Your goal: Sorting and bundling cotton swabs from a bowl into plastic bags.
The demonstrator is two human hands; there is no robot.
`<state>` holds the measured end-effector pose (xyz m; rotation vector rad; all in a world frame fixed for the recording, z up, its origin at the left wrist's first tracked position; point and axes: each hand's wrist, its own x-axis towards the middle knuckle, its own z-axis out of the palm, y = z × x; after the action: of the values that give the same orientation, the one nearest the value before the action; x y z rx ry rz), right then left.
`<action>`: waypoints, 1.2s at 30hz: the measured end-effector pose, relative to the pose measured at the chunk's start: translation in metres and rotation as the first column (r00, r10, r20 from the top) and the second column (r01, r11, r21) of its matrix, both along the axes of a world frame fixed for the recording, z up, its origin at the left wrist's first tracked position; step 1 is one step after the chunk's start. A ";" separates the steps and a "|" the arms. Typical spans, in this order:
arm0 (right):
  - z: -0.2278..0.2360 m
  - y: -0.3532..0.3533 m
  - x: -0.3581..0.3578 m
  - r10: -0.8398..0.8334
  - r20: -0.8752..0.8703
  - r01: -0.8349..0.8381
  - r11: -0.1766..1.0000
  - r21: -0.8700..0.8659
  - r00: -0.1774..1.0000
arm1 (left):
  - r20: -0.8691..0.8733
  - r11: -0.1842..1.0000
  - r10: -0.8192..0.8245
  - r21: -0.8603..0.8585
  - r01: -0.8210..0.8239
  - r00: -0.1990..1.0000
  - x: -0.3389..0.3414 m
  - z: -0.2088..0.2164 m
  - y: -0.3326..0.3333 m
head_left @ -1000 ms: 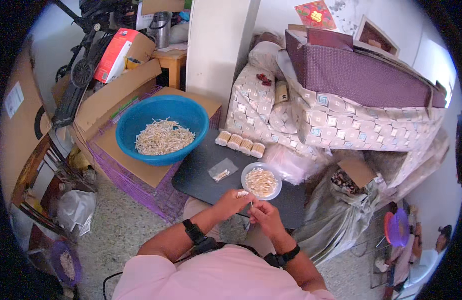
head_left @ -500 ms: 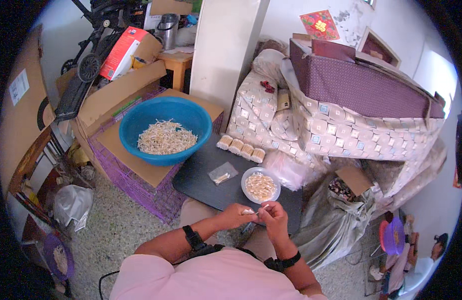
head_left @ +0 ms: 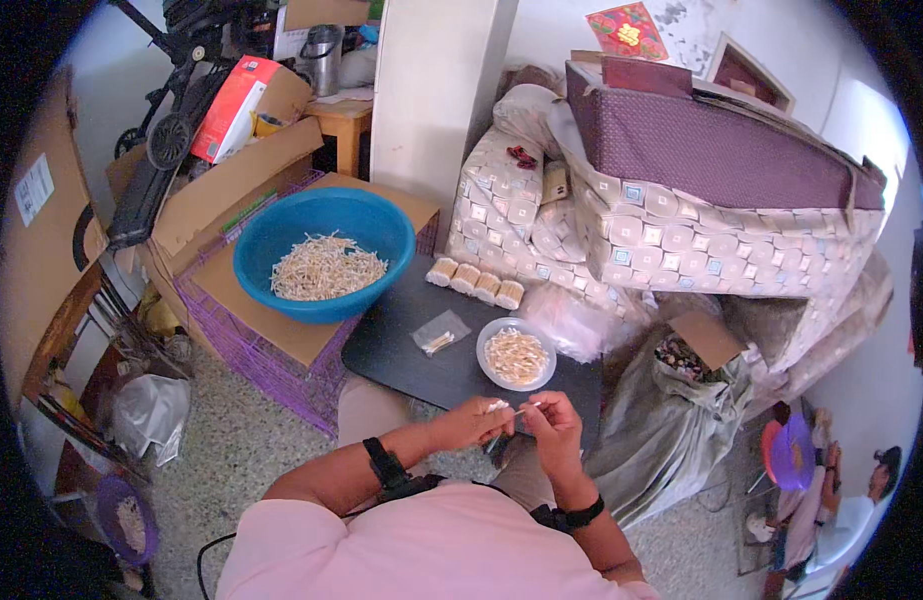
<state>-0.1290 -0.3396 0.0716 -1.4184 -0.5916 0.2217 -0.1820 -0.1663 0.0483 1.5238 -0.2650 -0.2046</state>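
In front of my body, my left hand [head_left: 470,422] is closed around several cotton swabs, whose white tips show above the fingers. Close beside it, my right hand [head_left: 554,428] pinches a single cotton swab [head_left: 522,411] that points toward the left hand. Just beyond both hands, a whitish bowl [head_left: 484,374] full of cotton swabs stands on the black table [head_left: 391,365]. To its left lies a small clear plastic bag [head_left: 443,328] with a few swabs in it. Several round bundles of swabs [head_left: 475,282] line the table's far edge.
A large blue basin [head_left: 251,285] of swabs stands on cardboard over a purple wire cage [head_left: 256,345] at left. Pinkish plastic bags [head_left: 571,322] lie right of the bowl. A grey sack [head_left: 646,450] is at right. Another person [head_left: 841,520] sits by a purple basin far right.
My hands have moved slightly apart, the right one a little rightward with the swab in its pinch. The whole view has shifted slightly.
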 end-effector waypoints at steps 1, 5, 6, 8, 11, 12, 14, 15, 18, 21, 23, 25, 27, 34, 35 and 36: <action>-0.001 -0.001 0.002 -0.004 -0.007 0.004 1.000 -0.014 1.000 | -0.017 0.999 0.022 -0.044 -0.023 1.000 0.001 0.000 0.001; -0.014 -0.007 0.000 -0.061 -0.045 0.057 0.994 -0.089 0.997 | -0.065 0.993 0.110 -0.039 -0.113 0.992 0.002 0.001 0.006; -0.016 -0.007 0.001 -0.059 -0.033 0.054 0.987 -0.149 0.998 | -0.061 0.993 0.111 -0.038 -0.113 0.992 0.003 0.002 0.008; -0.020 -0.007 0.001 -0.061 -0.015 0.057 0.979 -0.196 0.998 | -0.049 0.967 0.245 0.086 -0.240 0.968 0.002 0.009 0.009; -0.023 0.001 0.004 -0.033 0.027 0.038 0.969 -0.243 0.999 | 0.082 0.934 0.339 0.088 -0.346 0.937 0.011 -0.001 0.014; -0.025 0.003 0.005 -0.003 -0.023 -0.003 0.963 -0.270 1.000 | 0.091 0.935 0.337 0.087 -0.345 0.937 0.013 -0.005 0.015; -0.023 0.007 0.007 0.042 -0.051 -0.056 0.944 -0.324 0.998 | 0.080 0.915 0.372 0.136 -0.380 0.925 0.016 -0.006 0.019; -0.023 0.008 0.011 0.037 -0.043 -0.049 0.946 -0.321 0.998 | 0.090 0.916 0.368 0.135 -0.377 0.926 0.020 -0.005 0.021; -0.028 0.009 0.018 0.049 -0.114 -0.082 0.945 -0.317 0.992 | 0.118 0.890 0.359 0.256 -0.378 0.926 0.025 -0.010 0.026; -0.021 0.014 0.023 0.025 -0.091 -0.049 0.961 -0.272 0.996 | 0.202 0.924 0.280 0.209 -0.320 0.939 0.031 -0.028 0.028; -0.020 0.016 0.024 -0.038 -0.040 0.026 0.962 -0.271 0.998 | 0.076 0.969 0.170 0.167 -0.180 0.983 0.029 -0.023 0.030; -0.027 0.021 0.030 -0.070 0.012 0.070 0.962 -0.264 0.997 | -0.131 0.999 -0.021 -0.043 0.016 0.991 0.031 -0.032 0.031; -0.030 0.026 0.031 -0.101 0.055 0.112 0.959 -0.260 0.993 | -0.182 0.993 -0.067 -0.109 0.048 0.981 0.029 -0.032 0.032; -0.015 0.050 0.045 -0.004 0.098 0.032 0.959 -0.283 0.995 | -0.269 0.928 -0.113 -0.373 0.005 0.957 0.036 -0.009 0.045; -0.011 0.053 0.049 0.021 0.256 0.070 0.936 -0.345 0.967 | -0.249 0.932 -0.073 -0.363 -0.023 0.966 0.039 -0.007 0.047; -0.010 0.054 0.054 0.035 0.315 0.080 0.935 -0.346 0.949 | -0.234 0.936 -0.036 -0.350 -0.049 0.972 0.042 -0.004 0.049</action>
<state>-0.0745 -0.2857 0.0618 -1.8312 -0.8284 0.0826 -0.1404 -0.1178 0.0441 1.1292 -0.0982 -0.3137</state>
